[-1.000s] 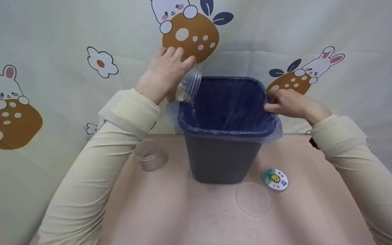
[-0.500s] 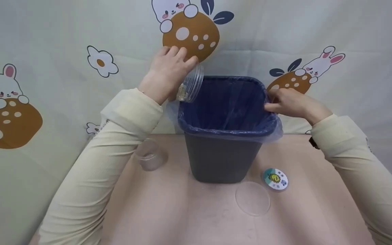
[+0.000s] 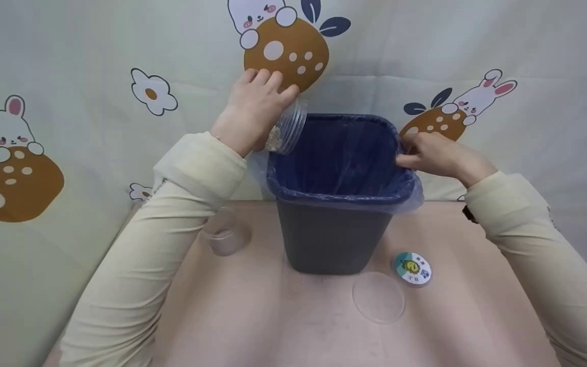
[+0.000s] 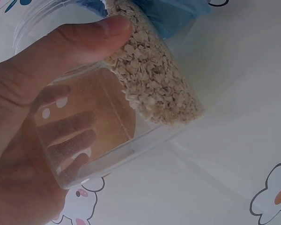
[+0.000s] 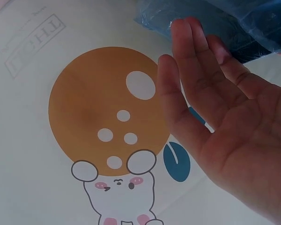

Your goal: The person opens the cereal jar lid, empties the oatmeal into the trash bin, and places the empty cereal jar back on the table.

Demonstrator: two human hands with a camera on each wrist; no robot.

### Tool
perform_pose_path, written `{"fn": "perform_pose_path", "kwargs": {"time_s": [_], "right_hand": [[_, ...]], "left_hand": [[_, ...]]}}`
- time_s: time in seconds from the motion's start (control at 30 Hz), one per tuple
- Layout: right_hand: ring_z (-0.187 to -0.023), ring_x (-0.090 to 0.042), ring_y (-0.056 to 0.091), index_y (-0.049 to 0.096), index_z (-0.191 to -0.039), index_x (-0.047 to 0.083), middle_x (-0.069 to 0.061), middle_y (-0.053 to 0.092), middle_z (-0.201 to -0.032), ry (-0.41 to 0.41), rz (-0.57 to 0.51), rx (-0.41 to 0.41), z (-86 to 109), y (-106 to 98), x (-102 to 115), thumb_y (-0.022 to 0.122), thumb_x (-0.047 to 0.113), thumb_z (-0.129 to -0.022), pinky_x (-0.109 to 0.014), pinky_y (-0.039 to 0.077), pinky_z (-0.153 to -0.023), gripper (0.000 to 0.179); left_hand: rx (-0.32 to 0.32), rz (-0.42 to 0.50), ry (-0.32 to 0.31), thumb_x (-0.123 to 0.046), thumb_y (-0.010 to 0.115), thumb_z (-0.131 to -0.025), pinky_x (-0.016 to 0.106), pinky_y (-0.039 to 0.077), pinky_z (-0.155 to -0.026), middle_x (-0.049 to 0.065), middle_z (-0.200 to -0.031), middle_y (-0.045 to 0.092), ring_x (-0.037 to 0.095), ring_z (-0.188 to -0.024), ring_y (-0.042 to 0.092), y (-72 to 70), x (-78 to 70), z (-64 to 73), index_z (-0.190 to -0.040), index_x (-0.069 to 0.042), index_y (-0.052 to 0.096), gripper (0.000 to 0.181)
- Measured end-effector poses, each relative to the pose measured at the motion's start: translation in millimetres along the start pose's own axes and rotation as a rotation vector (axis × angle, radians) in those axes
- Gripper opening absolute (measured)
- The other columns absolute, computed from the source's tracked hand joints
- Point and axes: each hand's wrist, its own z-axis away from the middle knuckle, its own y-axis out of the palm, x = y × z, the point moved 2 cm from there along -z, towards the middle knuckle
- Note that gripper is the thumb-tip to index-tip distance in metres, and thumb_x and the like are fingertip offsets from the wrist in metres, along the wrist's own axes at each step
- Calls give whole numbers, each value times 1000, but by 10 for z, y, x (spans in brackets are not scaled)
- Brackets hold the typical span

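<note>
Pale backdrop cloth (image 3: 95,41) printed with rabbits, flowers and brown spotted shapes hangs behind a pinkish desk (image 3: 252,321), and before it we see two bare hands at work. We find the left hand (image 3: 255,104) curled round a clear jar (image 3: 293,125), thumb on one side and fingers on the other, at the left rim of the bin (image 3: 331,239). That jar is tipped nearly onto its side, mouth toward the bin's opening, and in the left wrist view we see pale flakes (image 4: 154,75) banked along its lower wall. Across the opening, the right hand (image 3: 438,155) grips the right rim, its thumb over the edge; from the right wrist view we see its fingers only gently bent, some near or against the bluish liner (image 3: 410,196) that folds over the rim. Both forearms wear cream sleeves (image 3: 191,178). Upright on the desk, the bin is dark grey below its lined top. To its left we see a clear container (image 3: 225,242), partly behind the left sleeve. Near the bin's front right lie a clear disc (image 3: 379,298) and, just beside it, a round item with a printed top (image 3: 414,268).
</note>
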Motion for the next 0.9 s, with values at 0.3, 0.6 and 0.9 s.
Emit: {"fn": "perform_pose_path", "kwargs": {"time_s": [0.3, 0.6, 0.9], "right_hand": [[-77, -27, 61, 59, -98, -3, -14, 67, -86, -17, -7, 0, -7, 5, 6, 57, 15, -88, -44, 47, -73, 20], [-74, -25, 57, 59, -95, -1, -11, 65, -84, -33, 3, -13, -3, 6, 3, 58, 14, -87, -42, 45, -71, 17], [-74, -24, 57, 57, -94, -1, -9, 63, -82, -2, 1, 3, 2, 0, 7, 57, 16, -88, -41, 44, -71, 17]], "left_hand": [[-7, 8, -5, -2, 82, -66, 44, 29, -103, 18, -123, 42, 36, -115, 40, -9, -10, 6, -127, -9, 39, 76], [22, -14, 2, -11, 84, -62, 45, 28, -104, 19, -125, 40, 36, -116, 38, -11, -11, 2, -130, -9, 36, 84], [20, -35, 8, -14, 82, -63, 46, 27, -105, 19, -126, 40, 37, -118, 37, -7, -25, 14, -134, -9, 34, 85]]}}
